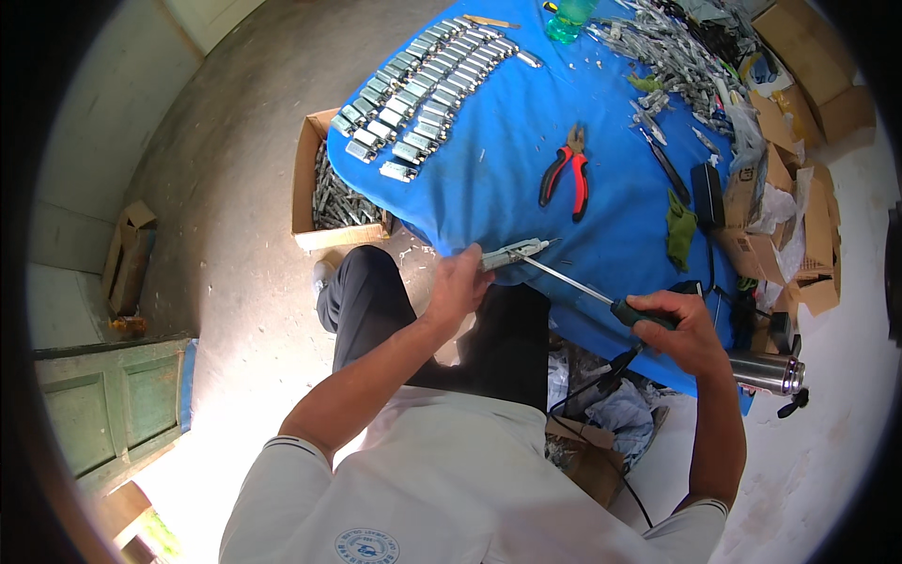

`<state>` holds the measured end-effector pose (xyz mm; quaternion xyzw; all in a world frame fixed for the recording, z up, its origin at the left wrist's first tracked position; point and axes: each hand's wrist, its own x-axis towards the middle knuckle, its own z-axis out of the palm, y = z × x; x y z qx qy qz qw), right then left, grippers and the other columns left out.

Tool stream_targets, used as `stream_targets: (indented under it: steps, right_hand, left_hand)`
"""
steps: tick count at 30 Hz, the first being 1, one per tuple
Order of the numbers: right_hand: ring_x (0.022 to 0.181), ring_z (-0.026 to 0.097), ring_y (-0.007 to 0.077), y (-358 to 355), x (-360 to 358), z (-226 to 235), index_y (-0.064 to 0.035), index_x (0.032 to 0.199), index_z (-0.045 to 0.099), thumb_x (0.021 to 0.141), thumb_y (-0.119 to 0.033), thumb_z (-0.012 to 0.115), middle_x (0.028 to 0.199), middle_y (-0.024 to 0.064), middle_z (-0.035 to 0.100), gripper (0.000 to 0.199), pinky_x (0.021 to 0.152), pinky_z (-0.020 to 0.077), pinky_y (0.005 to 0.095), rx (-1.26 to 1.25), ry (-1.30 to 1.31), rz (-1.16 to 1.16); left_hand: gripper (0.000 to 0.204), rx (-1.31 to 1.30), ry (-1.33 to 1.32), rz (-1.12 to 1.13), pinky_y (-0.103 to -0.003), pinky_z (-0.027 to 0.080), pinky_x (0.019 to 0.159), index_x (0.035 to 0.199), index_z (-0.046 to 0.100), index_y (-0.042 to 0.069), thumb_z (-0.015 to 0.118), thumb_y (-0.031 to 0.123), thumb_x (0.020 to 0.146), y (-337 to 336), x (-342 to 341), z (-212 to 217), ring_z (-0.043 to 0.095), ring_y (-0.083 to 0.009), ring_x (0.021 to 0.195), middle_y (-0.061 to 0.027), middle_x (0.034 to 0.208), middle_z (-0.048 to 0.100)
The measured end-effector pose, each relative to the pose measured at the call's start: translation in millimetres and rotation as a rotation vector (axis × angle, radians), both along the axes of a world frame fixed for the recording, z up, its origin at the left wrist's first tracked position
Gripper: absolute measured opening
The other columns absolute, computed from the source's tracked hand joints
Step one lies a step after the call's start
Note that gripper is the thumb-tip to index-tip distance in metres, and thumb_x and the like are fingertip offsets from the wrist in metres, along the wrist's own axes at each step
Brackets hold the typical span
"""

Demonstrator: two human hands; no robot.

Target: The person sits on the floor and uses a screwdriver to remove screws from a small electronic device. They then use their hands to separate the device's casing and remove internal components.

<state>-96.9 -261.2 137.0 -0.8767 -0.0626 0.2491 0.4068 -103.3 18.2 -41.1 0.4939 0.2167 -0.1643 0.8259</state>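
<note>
My left hand (pixel 457 288) is closed round one end of a long, narrow grey part (pixel 513 254), whose thin pointed end sticks out to the right over the cloth's near edge. In my right hand (pixel 689 329) is a screwdriver (pixel 578 287) with a dark green handle and a bright metal shaft. The shaft points left, and its tip meets the side of the grey part. Farther off on the cloth lie pliers (pixel 573 174) with red and black handles, jaws pointing away.
A blue cloth (pixel 479 197) covers the table. Rows of small metal pieces (pixel 413 94) lie at its far left, and a pile of grey parts (pixel 667 52) at the far right. A carton (pixel 303 188) of similar parts stands left. A steel flask (pixel 766 373) lies at right.
</note>
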Motion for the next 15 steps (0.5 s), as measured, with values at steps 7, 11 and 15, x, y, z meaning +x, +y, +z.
stream_targets:
  steps: [7,11,15]
  right_hand:
    - [0.056,0.058,0.0107,-17.4,-25.4,-47.8,-0.0012,0.109,0.069,0.078,-0.003,0.070,0.080,0.0108,0.068,0.031,0.050,0.0458,0.0239,0.295,0.172,-0.273]
    - [0.065,0.064,0.0146,-6.2,-20.9,-21.9,-0.0010,0.108,0.069,0.075,0.000,0.072,0.086,0.0129,0.070,0.033,0.058,0.0503,0.0267,0.001,-0.318,0.108]
    - [0.075,0.068,0.0248,7.0,-11.2,4.9,-0.0025,0.109,0.068,0.073,0.000,0.072,0.094,0.0157,0.070,0.036,0.065,0.0518,0.0291,-0.110,-0.463,0.303]
  left_hand:
    - [0.050,0.155,-0.183,-0.002,-0.026,0.016,0.038,0.069,0.052,0.003,0.047,0.046,0.095,2.7,1.4,-9.5,0.023,-0.0056,0.038,0.0046,0.049,0.030]
    - [0.052,0.229,-0.248,-0.096,-0.025,0.016,0.038,0.070,0.052,0.004,0.049,0.049,0.094,5.8,1.3,-12.9,0.022,-0.0051,0.038,0.0060,0.049,0.028]
    - [0.053,0.241,-0.246,-0.148,-0.026,0.016,0.038,0.071,0.052,0.005,0.049,0.053,0.093,9.9,3.5,-7.7,0.022,-0.0055,0.038,0.0065,0.049,0.027]
